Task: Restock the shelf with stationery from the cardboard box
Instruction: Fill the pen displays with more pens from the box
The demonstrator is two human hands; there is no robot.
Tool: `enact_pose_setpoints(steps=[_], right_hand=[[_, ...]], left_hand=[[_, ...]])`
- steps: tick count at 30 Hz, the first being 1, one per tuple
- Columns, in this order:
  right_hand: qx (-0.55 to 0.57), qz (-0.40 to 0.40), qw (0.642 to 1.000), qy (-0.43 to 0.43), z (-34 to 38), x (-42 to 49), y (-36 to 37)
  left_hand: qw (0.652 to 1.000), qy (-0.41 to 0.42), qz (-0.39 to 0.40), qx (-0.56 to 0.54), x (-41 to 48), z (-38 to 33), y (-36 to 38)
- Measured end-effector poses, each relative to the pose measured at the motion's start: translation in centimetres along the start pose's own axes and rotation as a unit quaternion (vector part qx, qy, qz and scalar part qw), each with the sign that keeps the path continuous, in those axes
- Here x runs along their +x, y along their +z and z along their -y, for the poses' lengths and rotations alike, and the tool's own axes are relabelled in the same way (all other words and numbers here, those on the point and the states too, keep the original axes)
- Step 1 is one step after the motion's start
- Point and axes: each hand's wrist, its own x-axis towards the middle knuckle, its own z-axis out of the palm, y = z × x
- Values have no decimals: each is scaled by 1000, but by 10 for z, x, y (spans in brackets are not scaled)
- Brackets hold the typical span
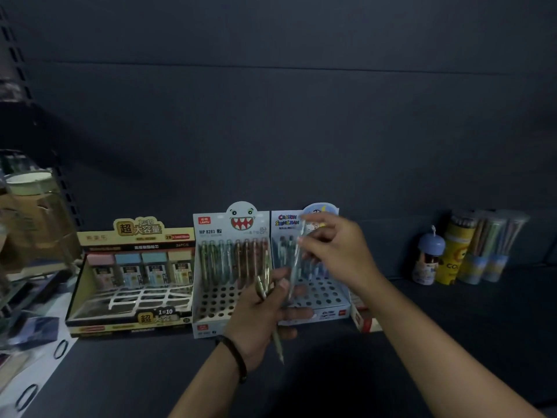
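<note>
Two hands work over the dark, matte shelf (452, 312). The left hand (265, 315), a dark braided band (235, 354) on its wrist, grips a small bundle of slim greenish pens (277, 342); at least two tops show, but the exact count is unclear. The right hand (340, 251) pinches one clear-barrelled pen (296, 263) by its upper end, above the bundle. Just behind the left hand stands a white cardboard display box with a toothy monster face (223, 297), its tray punched with round holes, with eight pens upright in the back row. Behind the right hand is a second holed box (325, 292), with a cartoon print. Left of the left hand, a yellow-and-black box (120, 322) holds four pastel rectangular cases (141, 267). Well right of the right hand is a cluster of cylindrical tubs (470, 251).
</note>
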Motion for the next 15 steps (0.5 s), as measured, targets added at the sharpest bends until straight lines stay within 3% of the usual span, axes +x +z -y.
enact_pose_setpoints(steps=[3,6,11,15], right_hand=[[-98,-100,989,-52,-10,7,-14],[-246,-99,961,-82,-28,8,-10],[-285,-120,944,-114,-47,14,5],[-308,-130,931,-145,-53,20,11]], left_hand=[[997,-4,-67,46,3,7,-8],[995,-29,-96,11,4,15,-18],[984,-39,-43,-166,2,14,-25],[986,15,-49,-160,-4,14,-30]])
